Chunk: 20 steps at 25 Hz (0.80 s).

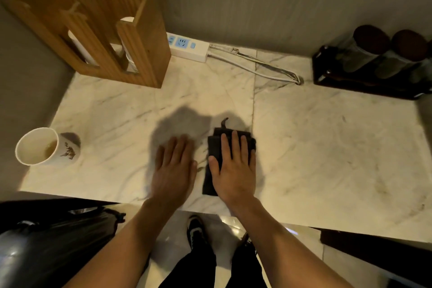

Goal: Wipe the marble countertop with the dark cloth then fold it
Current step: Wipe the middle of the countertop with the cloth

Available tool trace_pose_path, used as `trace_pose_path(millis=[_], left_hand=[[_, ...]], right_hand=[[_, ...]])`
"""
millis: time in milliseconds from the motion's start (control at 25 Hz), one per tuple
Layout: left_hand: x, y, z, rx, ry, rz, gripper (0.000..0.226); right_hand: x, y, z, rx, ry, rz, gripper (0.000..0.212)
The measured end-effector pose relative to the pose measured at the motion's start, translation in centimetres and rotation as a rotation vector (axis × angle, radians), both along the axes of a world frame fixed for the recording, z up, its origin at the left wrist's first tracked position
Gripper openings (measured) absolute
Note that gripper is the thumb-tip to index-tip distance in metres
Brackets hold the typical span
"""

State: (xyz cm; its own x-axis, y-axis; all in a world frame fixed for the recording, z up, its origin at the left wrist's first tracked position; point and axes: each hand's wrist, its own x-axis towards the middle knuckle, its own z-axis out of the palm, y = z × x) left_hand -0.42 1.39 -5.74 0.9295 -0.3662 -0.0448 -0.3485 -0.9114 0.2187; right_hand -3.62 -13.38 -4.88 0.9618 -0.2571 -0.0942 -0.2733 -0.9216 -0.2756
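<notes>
The dark cloth (214, 147) lies folded into a narrow rectangle on the white marble countertop (327, 147), near its front edge. A small loop sticks out of the cloth's far end. My right hand (233, 168) lies flat on top of the cloth, fingers spread, pressing it down. My left hand (174, 168) rests flat on the bare marble just left of the cloth, fingers together, holding nothing.
A paper cup (38, 146) with some liquid stands at the left edge. A wooden holder (131, 37) and a white power strip (189, 45) with its cable sit at the back. A dark rack of jars (374, 63) stands back right. A black bin bag (46, 241) is below left.
</notes>
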Motion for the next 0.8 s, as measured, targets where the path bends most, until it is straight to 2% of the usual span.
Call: trace_pose_path(millis=[480, 800], left_hand=[[-1.7, -3.4, 0.1, -0.006, -0.011, 0.031, 0.052], [-3.2, -7.3, 0.4, -0.020, 0.019, -0.015, 0.054]], right_hand=[[-4.4, -2.2, -0.6, -0.024, 0.015, 0.087, 0.071], [-7.4, -9.3, -0.3, -0.053, 0.047, 0.355, 0.070]])
